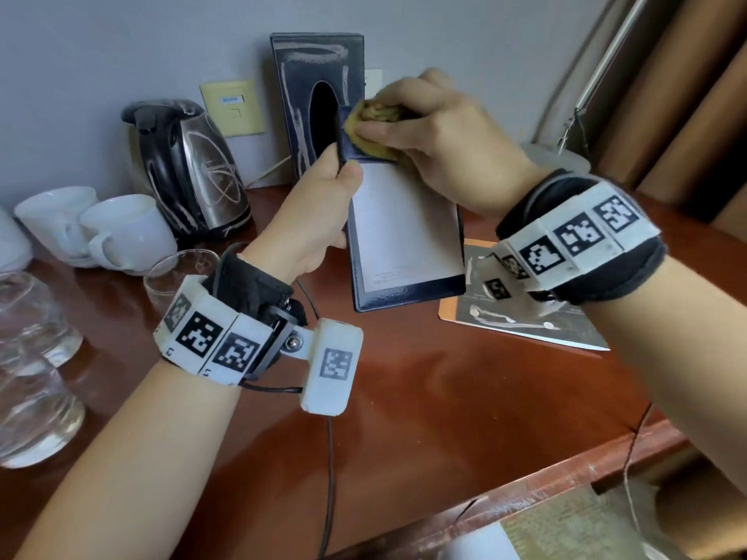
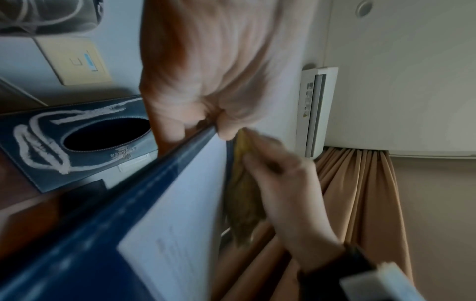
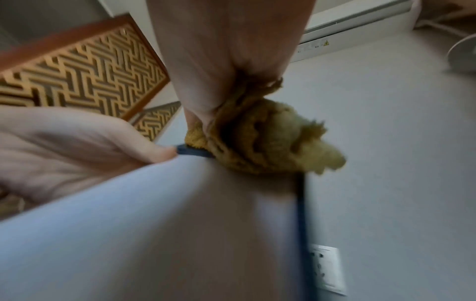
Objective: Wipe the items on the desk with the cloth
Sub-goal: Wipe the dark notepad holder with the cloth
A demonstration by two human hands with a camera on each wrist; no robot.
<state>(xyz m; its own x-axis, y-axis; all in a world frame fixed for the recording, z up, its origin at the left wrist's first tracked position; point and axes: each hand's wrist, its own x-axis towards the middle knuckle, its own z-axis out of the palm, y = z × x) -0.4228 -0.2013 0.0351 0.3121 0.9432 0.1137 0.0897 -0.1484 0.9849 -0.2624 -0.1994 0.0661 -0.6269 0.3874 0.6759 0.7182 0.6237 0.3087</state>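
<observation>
The left hand point(image 1: 311, 220) is gripping a flat dark-blue leather notepad holder with a white paper pad point(image 1: 404, 232) by its left edge, thumb on the front and fingers curled behind, holding it tilted up off the reddish-brown wooden desk point(image 1: 424, 398). The right hand point(image 1: 436, 131) is bunching a crumpled mustard-yellow cloth point(image 1: 374, 127) in curled fingers and pressing it onto the holder's far top band, where the blue cover is meeting the paper.

The step in hand looks like wiping this holder, and the cloth is working only its far end. The next move probably calls for dragging the cloth along the blue border towards the near edge while the left hand is keeping the holder steady, then setting it down.

Other items are waiting far and left: a steel and black electric kettle point(image 1: 190, 167) and an upright dark-blue tissue box point(image 1: 315, 99), both carrying white streaks, plus white ceramic cups point(image 1: 117, 232) and clear glasses point(image 1: 32, 398) at the left.
</observation>
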